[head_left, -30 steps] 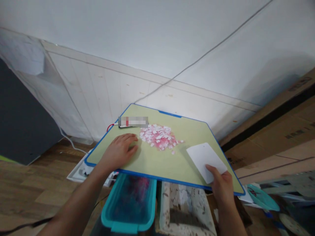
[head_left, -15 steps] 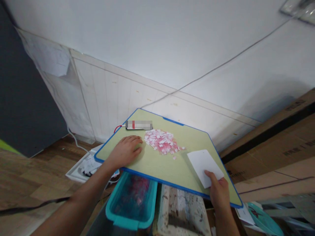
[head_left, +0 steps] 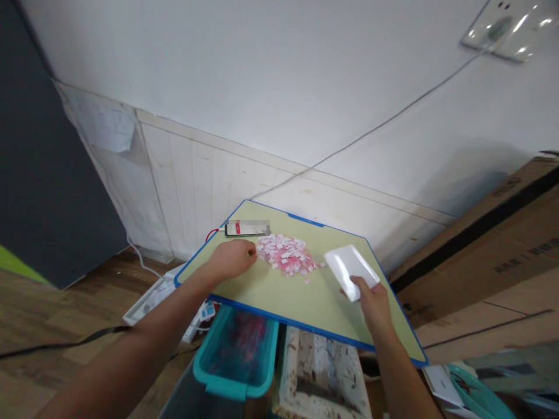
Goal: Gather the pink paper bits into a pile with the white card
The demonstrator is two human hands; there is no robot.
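Note:
A heap of small pink and white paper-like pieces (head_left: 286, 255) lies on the pale yellow, blue-edged board (head_left: 262, 294). Just left of the heap rests my left hand (head_left: 233, 258), its fingers curled into a fist; whatever they may hold is hidden. At the right, my right hand (head_left: 371, 294) grips a flat white glossy sheet (head_left: 347, 265) by its near corner, thumb on top. The sheet is tilted above the board and catches the light. Behind my left hand lies a phone (head_left: 247, 228) with a red cable at its left end.
Below the board's front edge stand a teal basket (head_left: 225, 389) with reddish contents and a patterned whitish container (head_left: 290, 396). Cardboard boxes (head_left: 480, 262) lean at the right. The white wall (head_left: 262, 87) rises behind the board, crossed by a cable (head_left: 375, 131).
My left hand, flat with fingers extended before, has curled into a fist near the heap. My right hand has moved up and left with the sheet, which now tilts and shines.

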